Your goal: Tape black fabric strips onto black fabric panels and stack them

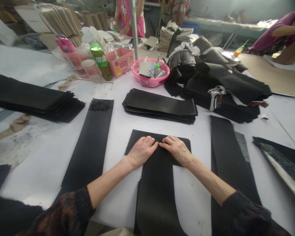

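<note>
Both my hands rest side by side on a black fabric piece (157, 183) that lies on the white table (123, 137) right in front of me. My left hand (142, 150) presses down on it with its fingers curled under. My right hand (177, 150) presses beside it, fingers bent, their tips meeting the left hand's at the middle of the piece's folded far end. Nothing else shows in either hand.
A long black strip (90, 147) lies to the left, another (228, 157) to the right. Stacks of black pieces sit ahead (159, 106) and far left (31, 96). Behind are a pink bowl (149, 72), a green bottle (100, 60), a pink box and heaped black fabric (218, 82). Other people work at the back.
</note>
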